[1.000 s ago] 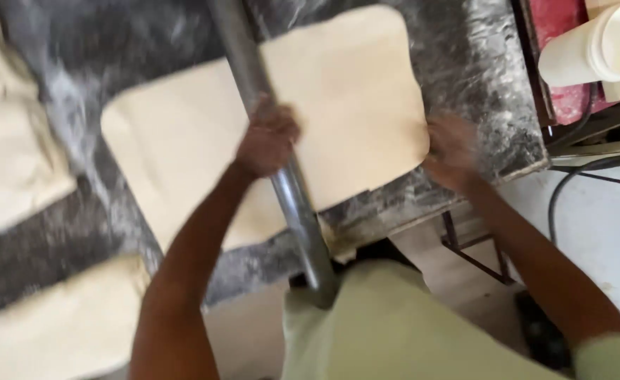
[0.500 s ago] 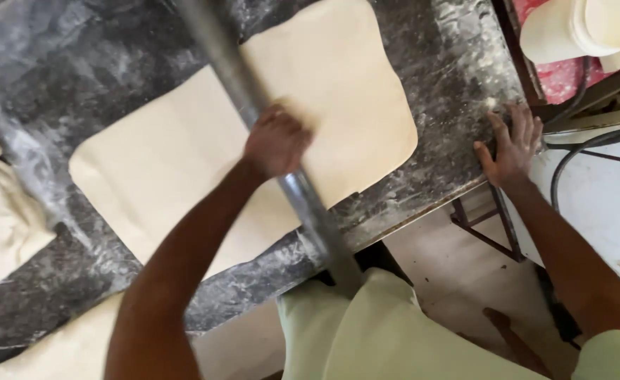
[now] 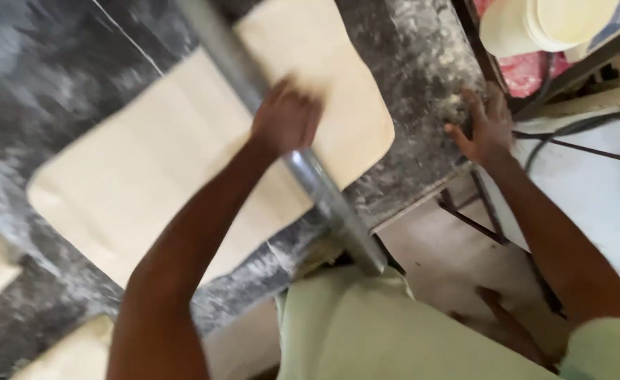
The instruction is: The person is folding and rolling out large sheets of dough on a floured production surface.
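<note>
Hands work apart: the left hand (image 3: 285, 119) is closed around one long metal rolling pipe (image 3: 324, 200) lying across one pale, flat, rounded-corner dough sheet (image 3: 148, 169); the right hand (image 3: 486, 130) rests open, fingers spread, on the floured dark counter (image 3: 408, 77) just right of the sheet. Two more dough pieces (image 3: 70, 355) lie left of it.

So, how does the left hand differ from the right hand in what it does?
The left hand grips the metal rolling pipe over the dough sheet; the right hand lies open on the floured table at its edge, holding nothing. The left is closed, the right spread. Both are bare.
</note>
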